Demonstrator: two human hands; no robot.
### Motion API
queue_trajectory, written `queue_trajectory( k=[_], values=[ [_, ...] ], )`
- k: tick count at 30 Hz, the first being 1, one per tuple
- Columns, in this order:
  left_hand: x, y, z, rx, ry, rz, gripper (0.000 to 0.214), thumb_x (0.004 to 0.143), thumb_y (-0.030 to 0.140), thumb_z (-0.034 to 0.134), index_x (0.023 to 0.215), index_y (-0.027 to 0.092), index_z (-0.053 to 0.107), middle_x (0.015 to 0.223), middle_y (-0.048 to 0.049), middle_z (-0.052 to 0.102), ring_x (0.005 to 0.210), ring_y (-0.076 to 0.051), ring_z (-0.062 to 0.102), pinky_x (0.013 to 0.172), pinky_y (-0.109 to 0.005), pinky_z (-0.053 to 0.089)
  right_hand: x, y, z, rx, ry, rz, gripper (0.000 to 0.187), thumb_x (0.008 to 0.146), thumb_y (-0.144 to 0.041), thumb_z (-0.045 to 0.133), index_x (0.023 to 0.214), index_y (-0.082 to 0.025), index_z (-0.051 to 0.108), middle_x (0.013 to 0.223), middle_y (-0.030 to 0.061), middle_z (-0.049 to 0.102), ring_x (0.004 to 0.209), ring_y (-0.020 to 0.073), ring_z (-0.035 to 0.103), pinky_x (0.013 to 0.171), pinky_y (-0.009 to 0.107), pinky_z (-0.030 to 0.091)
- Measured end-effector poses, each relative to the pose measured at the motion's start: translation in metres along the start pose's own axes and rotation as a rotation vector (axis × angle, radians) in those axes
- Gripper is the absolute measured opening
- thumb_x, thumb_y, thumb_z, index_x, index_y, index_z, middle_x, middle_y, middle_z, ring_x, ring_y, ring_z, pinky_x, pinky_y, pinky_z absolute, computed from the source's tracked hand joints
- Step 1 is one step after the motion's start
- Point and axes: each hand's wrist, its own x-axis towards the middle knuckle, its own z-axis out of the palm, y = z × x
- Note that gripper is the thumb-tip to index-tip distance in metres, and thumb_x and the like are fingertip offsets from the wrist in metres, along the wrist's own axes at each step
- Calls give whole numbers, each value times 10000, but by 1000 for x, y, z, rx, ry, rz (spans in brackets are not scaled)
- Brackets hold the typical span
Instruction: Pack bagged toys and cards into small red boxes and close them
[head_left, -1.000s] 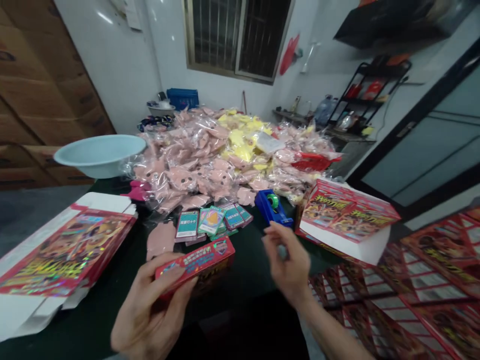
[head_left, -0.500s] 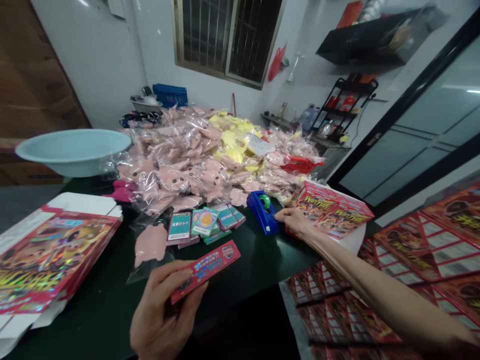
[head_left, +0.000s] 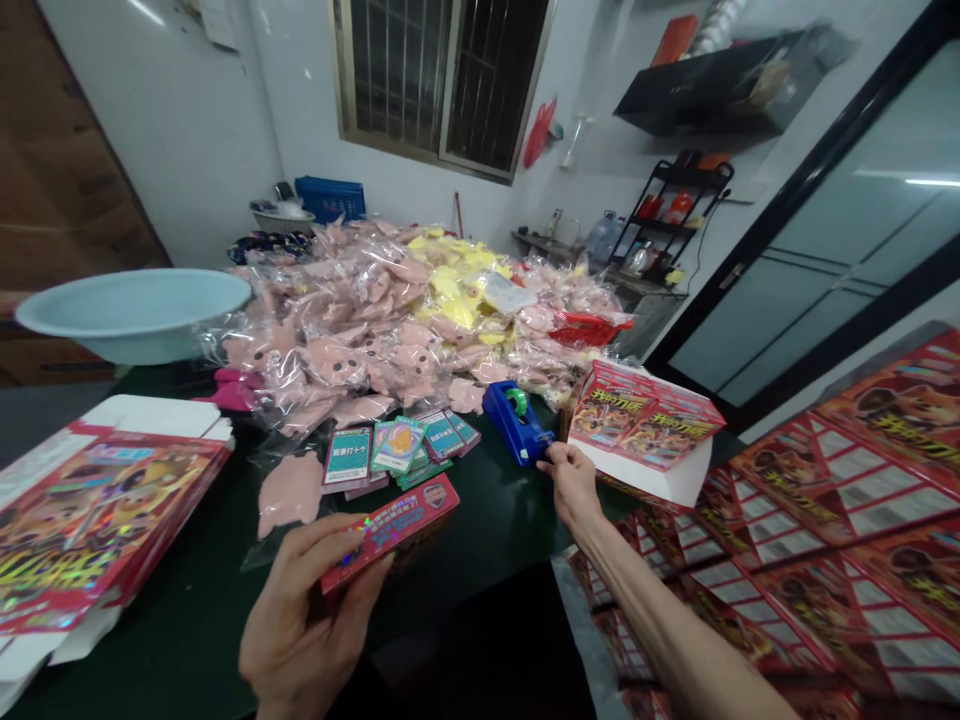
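Observation:
In my left hand [head_left: 307, 590] is a small red printed box [head_left: 394, 535], gripped by its side edges between thumb and fingers, with its narrow printed face up. My right hand [head_left: 570, 480] is closed in a pinch at the front end of a blue tape dispenser [head_left: 516, 425] with a green roll. Whatever lies between those fingertips is too small to make out. Between the hands and the pile lie loose printed cards [head_left: 397, 445]. Beside them is a pink animal-shaped piece [head_left: 290, 490] in a clear bag.
Bagged pink and yellow pieces [head_left: 405, 340] are heaped across the table. A pale blue basin [head_left: 135, 315] stands at left, above flattened red cartons [head_left: 105, 520]. At right are an open display carton of red boxes [head_left: 649, 425] and stacked red printed packs [head_left: 847, 520].
The view has shifted a little. My right hand has turned and come slightly lower, its fingertips still by the dispenser's front end. The red box stays in my left hand, slightly tilted.

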Motion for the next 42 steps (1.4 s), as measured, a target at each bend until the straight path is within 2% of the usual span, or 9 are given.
queue_trajectory(
  k=[5,9,12,19,21,23,25,36,42],
  values=[
    [-2,0,1,-23,35,-31,352,637,-24,708,930,129,589,921,-53,634,813,-131,618,706,-233,506,6,12,6,-136,-11,77,234,892,-312,533,1037,-132,571,949,38,611,758,124,604,647,286,526],
    [2,4,2,-48,49,-27,367,637,-37,699,939,137,586,933,-47,626,841,-123,620,711,-213,515,-8,3,0,-205,-59,33,200,841,-306,594,776,-117,588,668,-29,570,523,75,519,480,208,449],
    [3,8,3,-130,26,-77,349,673,-41,666,954,145,573,1000,-66,629,919,-141,626,765,-239,529,-42,-17,-11,-210,-140,-59,233,746,-319,661,628,-142,566,537,-54,509,444,76,453,407,199,381],
    [5,13,3,-176,19,-135,310,693,-22,662,926,164,576,977,-51,647,932,-133,622,805,-237,524,-150,-94,-3,-130,-563,-432,102,797,-262,576,801,-175,630,525,-42,544,388,60,466,382,174,365],
    [5,14,4,-172,24,-139,302,700,0,663,933,171,575,945,-38,642,912,-130,617,806,-238,522,-166,-107,9,8,-623,-346,251,792,-233,584,1041,-208,569,543,-63,554,377,61,466,367,167,372],
    [4,15,6,-155,39,-143,315,708,29,667,965,182,568,936,-28,636,905,-134,615,809,-245,521,-174,-112,20,160,-673,-213,562,791,-224,596,1295,-250,347,559,-87,560,379,68,465,365,168,387],
    [2,16,6,-111,60,-166,343,713,67,678,1011,190,560,945,-25,630,898,-142,620,808,-256,524,-179,-110,29,278,-695,-121,691,800,-234,597,1361,-262,194,577,-95,571,394,71,470,380,173,405],
    [-1,20,3,-43,-8,-212,316,756,149,660,1047,214,555,953,-30,619,869,-158,628,763,-280,533,-188,-92,50,382,-714,28,464,764,-318,650,1111,-224,358,485,-110,540,373,81,464,358,172,402],
    [1,19,-1,-27,-57,-101,356,758,97,642,1078,220,546,940,-28,607,853,-152,606,732,-274,518,-188,-92,55,304,-665,44,478,732,-320,668,1071,-217,348,544,-85,596,375,79,493,341,157,395]
  ],
)
